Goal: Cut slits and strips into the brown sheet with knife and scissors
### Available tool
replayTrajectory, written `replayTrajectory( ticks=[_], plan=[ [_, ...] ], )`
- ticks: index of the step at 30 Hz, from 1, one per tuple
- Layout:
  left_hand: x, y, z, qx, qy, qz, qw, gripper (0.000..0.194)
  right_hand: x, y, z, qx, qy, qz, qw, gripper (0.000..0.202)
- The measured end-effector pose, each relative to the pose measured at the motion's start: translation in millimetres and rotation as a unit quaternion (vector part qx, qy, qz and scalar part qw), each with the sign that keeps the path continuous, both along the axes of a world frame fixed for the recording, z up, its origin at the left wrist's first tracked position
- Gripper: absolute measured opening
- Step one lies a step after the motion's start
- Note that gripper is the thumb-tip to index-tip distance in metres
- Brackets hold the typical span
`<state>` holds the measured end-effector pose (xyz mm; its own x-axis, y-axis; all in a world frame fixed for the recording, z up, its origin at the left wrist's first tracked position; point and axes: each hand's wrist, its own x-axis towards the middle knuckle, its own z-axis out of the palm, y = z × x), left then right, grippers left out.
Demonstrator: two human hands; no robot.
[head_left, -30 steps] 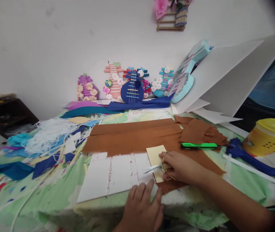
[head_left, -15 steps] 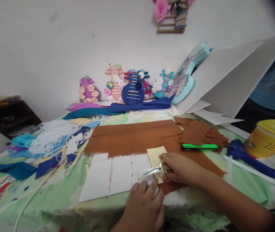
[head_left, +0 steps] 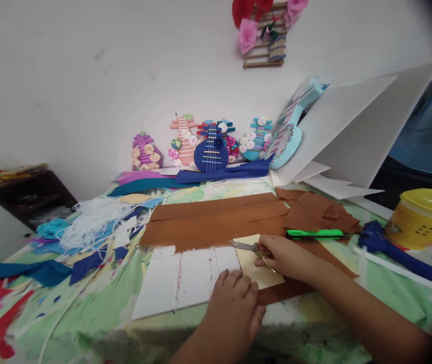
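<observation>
My right hand (head_left: 282, 255) is closed round the gold handles of a small pair of scissors (head_left: 247, 246). Their blades point left, close to the lower edge of the brown paper (head_left: 208, 222). Beneath the scissors lies a cream card (head_left: 263, 278). My left hand (head_left: 234, 298) rests palm down, fingers stretched, on the near right part of a white board (head_left: 163, 290) with reddish glue-like streaks. The brown paper lies just behind the board, and a brown strip (head_left: 288, 291) shows below the card.
At right are a green utility knife (head_left: 314, 233), a blue glue gun (head_left: 401, 253) and a yellow tub (head_left: 424, 222). White cord (head_left: 90, 220) and paper scraps lie at left. Decorated paper instruments (head_left: 211, 151) stand against the wall; white boards (head_left: 337, 121) lean at back right.
The scissors have moved up from over the white board towards the brown paper's edge. My left hand has flattened out on the board. The view has tilted up slightly.
</observation>
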<state>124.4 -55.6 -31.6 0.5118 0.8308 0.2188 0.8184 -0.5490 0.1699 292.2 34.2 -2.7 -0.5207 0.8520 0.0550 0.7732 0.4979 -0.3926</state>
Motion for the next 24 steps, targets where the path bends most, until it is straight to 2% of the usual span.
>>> replayTrajectory(
  ticks=[4, 7, 13, 16, 21, 24],
  plan=[
    [-1.5, 4.0, -4.1, 0.008, -0.011, 0.006, 1.0, 0.026, -2.5, 5.0, -5.6, 0.039, 0.025, 0.013, 0.999, 0.027],
    [-2.7, 8.1, 1.6, -0.003, -0.014, -0.005, 1.0, 0.023, -2.0, 5.9, -10.8, 0.018, 0.006, 0.043, 0.999, 0.033],
    [-2.2, 20.2, 12.5, -0.026, 0.028, -0.041, 0.998, 0.015, 1.5, 5.7, -12.9, 0.022, 0.013, 0.029, 0.999, 0.021],
    [0.3, 26.1, 14.9, -0.018, 0.051, -0.045, 0.998, 0.011, 5.2, 8.0, -6.2, 0.01, 0.057, -0.01, 0.998, 0.018],
    [7.2, 31.9, 18.7, -0.012, 0.065, -0.043, 0.997, 0.009, 19.1, 20.0, 11.7, 0.023, 0.092, -0.137, 0.986, 0.027],
    [9.8, 32.3, 16.2, -0.012, 0.065, -0.037, 0.997, 0.012, 20.6, 25.1, 11.3, 0.013, 0.078, -0.14, 0.987, 0.024]
  ],
)
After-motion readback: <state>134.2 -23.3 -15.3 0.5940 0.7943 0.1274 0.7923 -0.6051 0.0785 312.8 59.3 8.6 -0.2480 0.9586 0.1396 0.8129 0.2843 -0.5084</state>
